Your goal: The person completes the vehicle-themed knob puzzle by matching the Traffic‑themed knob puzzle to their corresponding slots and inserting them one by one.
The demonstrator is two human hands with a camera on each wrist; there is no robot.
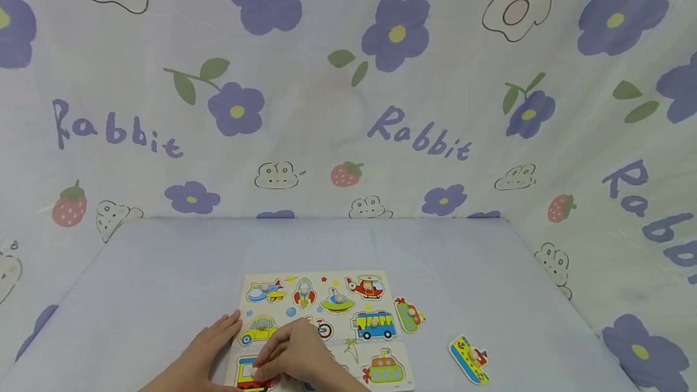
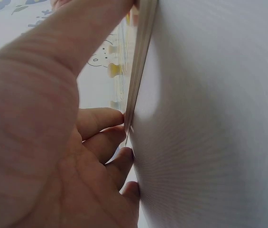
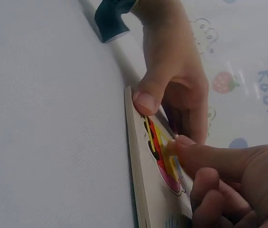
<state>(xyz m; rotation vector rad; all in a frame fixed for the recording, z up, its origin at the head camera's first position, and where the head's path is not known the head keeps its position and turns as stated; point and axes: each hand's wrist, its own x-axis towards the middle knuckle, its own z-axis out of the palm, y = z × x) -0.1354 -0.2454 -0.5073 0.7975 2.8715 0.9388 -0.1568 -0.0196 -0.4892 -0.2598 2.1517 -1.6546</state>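
Note:
A wooden peg puzzle board (image 1: 321,343) lies on the table, with vehicle pictures and several knobbed pieces on it. My right hand (image 1: 299,349) pinches the knob (image 3: 170,148) of a red and yellow train piece (image 3: 158,154) at the near left of the board. That piece lies over its place; whether it sits fully down I cannot tell. My left hand (image 1: 198,352) holds the near left corner of the board, thumb (image 3: 146,100) on the near side and fingers (image 2: 103,121) against the left edge. My right hand hides the near middle of the board.
A loose submarine piece (image 1: 409,314) lies by the board's right edge. Farther right is a loose ship piece (image 1: 469,359). Knobbed bus (image 1: 374,325), car (image 1: 258,329) and helicopter (image 1: 367,287) pieces sit on the board. A patterned cloth (image 1: 327,107) hangs behind the table.

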